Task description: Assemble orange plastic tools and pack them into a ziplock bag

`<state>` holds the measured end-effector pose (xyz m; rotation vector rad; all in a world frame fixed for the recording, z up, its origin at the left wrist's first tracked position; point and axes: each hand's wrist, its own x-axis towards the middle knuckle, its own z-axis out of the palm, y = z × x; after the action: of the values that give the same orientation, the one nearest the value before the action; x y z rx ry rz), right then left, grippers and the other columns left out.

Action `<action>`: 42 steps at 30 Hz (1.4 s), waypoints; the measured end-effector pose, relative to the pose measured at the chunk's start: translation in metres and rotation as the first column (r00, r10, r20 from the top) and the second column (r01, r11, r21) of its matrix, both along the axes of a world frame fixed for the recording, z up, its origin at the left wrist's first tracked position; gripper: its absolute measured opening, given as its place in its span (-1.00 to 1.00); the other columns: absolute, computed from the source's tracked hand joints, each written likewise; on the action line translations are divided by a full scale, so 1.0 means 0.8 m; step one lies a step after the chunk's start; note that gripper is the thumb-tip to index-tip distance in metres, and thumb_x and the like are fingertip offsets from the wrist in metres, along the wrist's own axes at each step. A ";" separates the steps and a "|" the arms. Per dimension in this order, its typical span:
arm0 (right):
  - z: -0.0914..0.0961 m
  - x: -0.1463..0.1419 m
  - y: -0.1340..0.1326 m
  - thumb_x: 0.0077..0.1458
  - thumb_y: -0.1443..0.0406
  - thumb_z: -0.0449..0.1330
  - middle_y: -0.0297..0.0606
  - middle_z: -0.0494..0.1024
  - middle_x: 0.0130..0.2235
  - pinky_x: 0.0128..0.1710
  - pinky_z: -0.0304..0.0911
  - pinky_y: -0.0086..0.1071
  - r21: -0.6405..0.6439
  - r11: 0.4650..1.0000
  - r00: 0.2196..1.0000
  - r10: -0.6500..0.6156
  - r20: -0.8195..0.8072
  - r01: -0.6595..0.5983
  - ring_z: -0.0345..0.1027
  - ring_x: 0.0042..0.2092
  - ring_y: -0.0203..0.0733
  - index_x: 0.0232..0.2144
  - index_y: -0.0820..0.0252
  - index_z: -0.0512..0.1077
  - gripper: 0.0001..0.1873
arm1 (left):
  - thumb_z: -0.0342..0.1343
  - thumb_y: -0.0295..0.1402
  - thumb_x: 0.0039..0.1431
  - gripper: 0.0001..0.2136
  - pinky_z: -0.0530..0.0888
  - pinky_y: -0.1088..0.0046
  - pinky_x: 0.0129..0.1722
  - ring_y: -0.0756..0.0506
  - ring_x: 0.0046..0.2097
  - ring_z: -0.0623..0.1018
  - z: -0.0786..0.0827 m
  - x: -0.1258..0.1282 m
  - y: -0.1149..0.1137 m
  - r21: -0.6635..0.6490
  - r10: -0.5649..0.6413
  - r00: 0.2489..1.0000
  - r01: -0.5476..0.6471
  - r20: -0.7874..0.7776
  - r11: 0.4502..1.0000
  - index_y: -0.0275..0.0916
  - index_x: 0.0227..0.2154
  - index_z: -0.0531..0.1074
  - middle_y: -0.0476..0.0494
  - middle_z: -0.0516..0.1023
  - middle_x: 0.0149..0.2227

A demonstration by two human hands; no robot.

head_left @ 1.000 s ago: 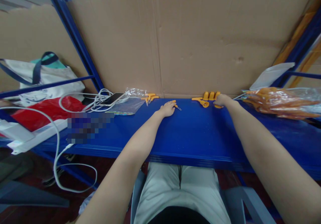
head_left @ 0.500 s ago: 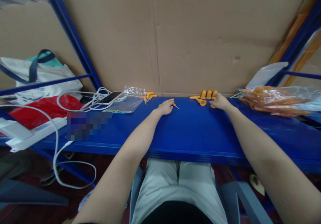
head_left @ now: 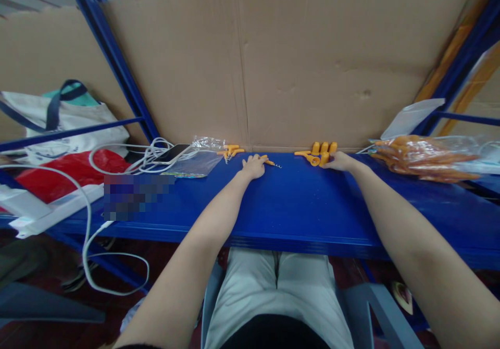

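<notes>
My left hand (head_left: 254,167) lies on the blue tabletop with its fingers apart. Touching or just beside its right edge is a small orange-handled corkscrew (head_left: 269,161), its metal spiral pointing right. My right hand (head_left: 339,162) has its fingers around an upright orange cap-like piece (head_left: 324,159) on the table. Left of that piece lies an orange part with a round, holed end (head_left: 314,161), next to an orange stick-like part (head_left: 301,153). Behind stand several more orange cap-like pieces (head_left: 324,147) in a row. More orange-handled corkscrews (head_left: 232,151) lie left of my left hand.
A cardboard panel (head_left: 304,67) backs the blue table (head_left: 289,208). At left are a clear plastic bag (head_left: 199,165), a phone (head_left: 174,152), white cables (head_left: 156,151), a power strip (head_left: 66,206) and a tote bag (head_left: 70,125). A bag of orange parts (head_left: 422,156) lies at right.
My right hand has moved slightly left with the orange cap-like piece, which now stands next to the holed part. My left hand has shifted a little left, leaving more of the corkscrew in sight.
</notes>
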<state>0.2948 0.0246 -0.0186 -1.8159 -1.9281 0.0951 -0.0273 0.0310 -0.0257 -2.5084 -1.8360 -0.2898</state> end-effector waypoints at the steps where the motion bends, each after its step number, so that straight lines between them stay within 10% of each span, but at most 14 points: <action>1: 0.002 -0.003 -0.001 -0.04 0.34 0.29 -0.18 0.50 -0.47 -0.25 0.43 0.00 -0.042 0.999 1.000 -0.017 0.011 0.017 0.49 -0.28 0.14 -0.43 0.25 0.50 -0.92 | -0.19 -0.39 0.27 -0.49 0.25 -0.10 0.22 -0.28 0.28 0.25 0.001 0.000 -0.001 0.006 0.011 1.000 -0.011 -0.002 1.000 0.06 0.25 0.24 -0.17 0.29 0.25; 12: 0.012 -0.013 -0.009 0.00 0.29 0.19 -0.03 0.54 -0.09 -0.09 0.32 -0.22 0.074 0.969 0.966 -0.240 0.093 0.234 0.43 -0.04 0.04 -0.12 0.23 0.39 -0.66 | -0.16 -0.37 0.28 -0.55 0.37 0.12 0.15 -0.26 0.19 0.41 0.009 -0.001 -0.005 0.027 0.098 0.994 -0.097 -0.042 0.995 -0.06 0.20 0.32 -0.24 0.41 0.16; 18: 0.020 -0.038 -0.009 0.01 0.30 0.16 0.00 0.50 -0.02 -0.03 0.26 -0.18 0.238 0.971 0.984 -0.043 0.174 0.001 0.39 0.00 0.06 -0.09 0.22 0.38 -0.64 | -0.10 -0.40 0.24 -0.51 0.38 0.27 0.17 -0.19 0.19 0.45 0.011 -0.005 0.002 -0.003 0.011 1.000 -0.012 -0.027 1.000 -0.04 0.22 0.32 -0.07 0.45 0.20; 27: 0.019 -0.101 -0.027 0.09 0.35 0.07 -0.05 0.52 0.02 -0.01 0.21 -0.17 0.136 0.949 0.875 0.198 0.443 -0.283 0.36 0.06 0.06 -0.03 0.21 0.44 -0.63 | -0.23 -0.31 0.35 -0.52 0.39 0.25 0.16 -0.20 0.18 0.47 0.011 -0.003 -0.001 0.019 0.039 0.999 -0.039 0.005 0.999 -0.13 0.29 0.22 -0.18 0.48 0.17; 42: 0.009 -0.131 -0.044 0.19 0.38 -0.01 0.09 0.49 0.04 -0.06 0.09 -0.13 0.098 0.984 0.826 0.067 0.560 -0.147 0.30 0.09 0.15 0.01 0.32 0.43 -0.62 | -0.23 -0.35 0.36 -0.54 0.38 0.27 0.16 -0.21 0.18 0.46 0.006 -0.005 0.002 0.054 0.025 1.000 -0.025 -0.005 0.998 -0.17 0.27 0.21 -0.23 0.43 0.18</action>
<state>0.1897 -0.0108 -0.0112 -1.7663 -2.3540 -0.5834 -0.0312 0.0322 -0.0213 -2.4470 -1.8302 -0.3265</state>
